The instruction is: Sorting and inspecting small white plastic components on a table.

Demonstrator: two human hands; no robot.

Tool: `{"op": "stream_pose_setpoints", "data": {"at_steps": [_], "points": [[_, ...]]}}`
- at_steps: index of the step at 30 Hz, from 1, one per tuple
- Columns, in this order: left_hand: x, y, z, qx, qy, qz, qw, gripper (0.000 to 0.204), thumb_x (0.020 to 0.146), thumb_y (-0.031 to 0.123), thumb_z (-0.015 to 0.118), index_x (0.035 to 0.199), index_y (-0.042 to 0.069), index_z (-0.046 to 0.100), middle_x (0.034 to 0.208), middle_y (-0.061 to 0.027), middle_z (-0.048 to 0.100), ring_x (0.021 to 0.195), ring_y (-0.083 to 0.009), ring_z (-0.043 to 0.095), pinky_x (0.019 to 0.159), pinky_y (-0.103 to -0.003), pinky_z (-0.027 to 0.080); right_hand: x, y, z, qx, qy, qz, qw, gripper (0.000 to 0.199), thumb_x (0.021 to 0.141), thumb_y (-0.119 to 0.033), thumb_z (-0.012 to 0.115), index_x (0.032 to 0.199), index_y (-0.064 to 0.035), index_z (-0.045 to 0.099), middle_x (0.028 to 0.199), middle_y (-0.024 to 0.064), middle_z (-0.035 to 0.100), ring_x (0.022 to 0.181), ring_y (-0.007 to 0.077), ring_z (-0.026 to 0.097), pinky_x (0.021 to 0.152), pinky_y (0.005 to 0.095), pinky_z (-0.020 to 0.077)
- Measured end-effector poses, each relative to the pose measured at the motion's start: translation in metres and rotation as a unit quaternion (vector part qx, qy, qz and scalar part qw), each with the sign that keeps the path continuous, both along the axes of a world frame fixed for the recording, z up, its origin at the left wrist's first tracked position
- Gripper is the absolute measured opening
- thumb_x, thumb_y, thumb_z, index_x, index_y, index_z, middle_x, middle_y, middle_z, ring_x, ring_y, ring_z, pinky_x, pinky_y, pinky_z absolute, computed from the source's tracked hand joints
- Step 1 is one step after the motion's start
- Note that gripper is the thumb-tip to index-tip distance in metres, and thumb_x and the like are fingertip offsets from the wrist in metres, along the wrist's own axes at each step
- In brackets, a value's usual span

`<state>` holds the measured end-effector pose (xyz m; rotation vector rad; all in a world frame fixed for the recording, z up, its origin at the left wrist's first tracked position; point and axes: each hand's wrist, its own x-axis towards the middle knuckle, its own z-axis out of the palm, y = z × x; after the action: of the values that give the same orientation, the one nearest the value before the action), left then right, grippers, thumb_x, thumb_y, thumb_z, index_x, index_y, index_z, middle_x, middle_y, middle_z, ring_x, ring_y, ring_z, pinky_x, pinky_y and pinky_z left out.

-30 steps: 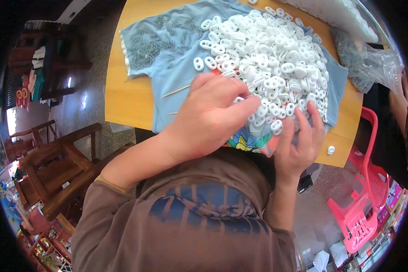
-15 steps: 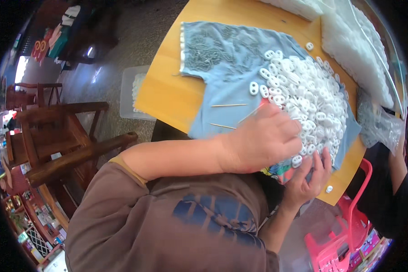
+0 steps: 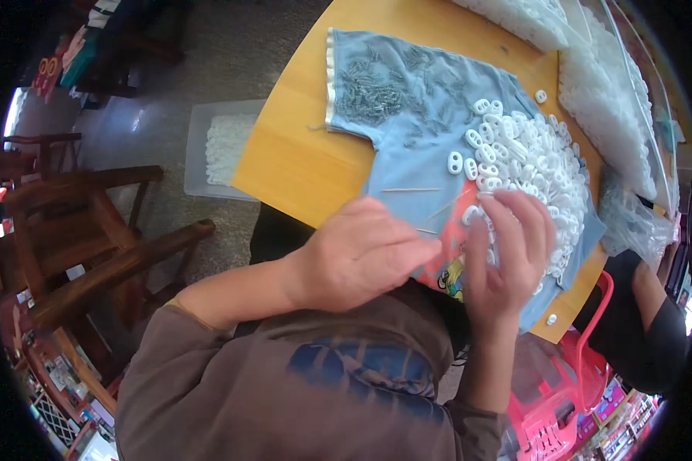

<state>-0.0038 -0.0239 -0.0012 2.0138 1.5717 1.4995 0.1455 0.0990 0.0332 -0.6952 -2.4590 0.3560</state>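
— Yellow wooden table (image 3: 300,161) in a cluttered room, dark wooden chairs (image 3: 77,230) off to the left, a clear bin (image 3: 223,146) of white pieces on the floor. What lies on the table?

— Light blue cloth (image 3: 415,131) spread across it, with a pile of small white plastic rings (image 3: 538,165) heaped on its right half and a scatter of small grey metal bits (image 3: 376,88) near its far left corner.

— And the hands?

— Left hand (image 3: 361,257) hovers over the cloth's near edge, fingers pressed together and pointing right; whether they pinch anything, I cannot tell. Right hand (image 3: 511,253) sits just beside it, fingers spread flat, tips touching the near edge of the ring pile.

— Anything else?

— Thin pale sticks (image 3: 411,190) lie on the cloth just beyond the left hand. Bags of white pieces (image 3: 607,100) run along the table's far right. Another person's dark sleeve (image 3: 645,330) shows at the right, and a pink plastic stool (image 3: 561,384) stands below.
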Motion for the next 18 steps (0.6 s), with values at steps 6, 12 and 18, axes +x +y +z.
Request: {"op": "stream_pose_setpoints", "data": {"at_steps": [6,12,18], "points": [[-0.019,-0.011,-0.003,-0.023,-0.025,0.108,0.994,0.032,0.069,-0.005,0.063,0.099,0.002,0.059,0.082,-0.0092,0.059,0.065,-0.0221,0.056,0.056,-0.032,0.043,-0.053,0.007,-0.013,0.017,-0.055,0.065,0.996,0.022,0.069,-0.007,0.065,0.091,-0.0035,0.061,0.09,0.0089,0.055,0.091,0.0282,0.051,0.081,0.0395,0.037],[-0.025,-0.008,-0.015,-0.017,-0.069,0.105,0.992,0.033,0.068,-0.006,0.063,0.1,0.002,0.057,0.08,-0.0097,0.059,0.063,-0.0231,0.056,0.053,-0.032,0.042,-0.06,0.01,-0.014,0.055,-0.117,0.064,0.99,0.022,0.07,-0.009,0.063,0.091,-0.0068,0.062,0.089,0.0077,0.055,0.091,0.0275,0.051,0.083,0.04,0.0358],[-0.026,-0.007,-0.018,-0.007,-0.081,0.092,0.992,0.035,0.066,-0.006,0.064,0.099,0.003,0.057,0.08,-0.009,0.059,0.059,-0.0226,0.055,0.052,-0.032,0.04,-0.061,0.014,-0.013,0.053,-0.119,0.057,0.99,0.019,0.067,-0.007,0.065,0.086,-0.007,0.063,0.088,0.0067,0.055,0.09,0.0272,0.051,0.082,0.0399,0.0366]]}}
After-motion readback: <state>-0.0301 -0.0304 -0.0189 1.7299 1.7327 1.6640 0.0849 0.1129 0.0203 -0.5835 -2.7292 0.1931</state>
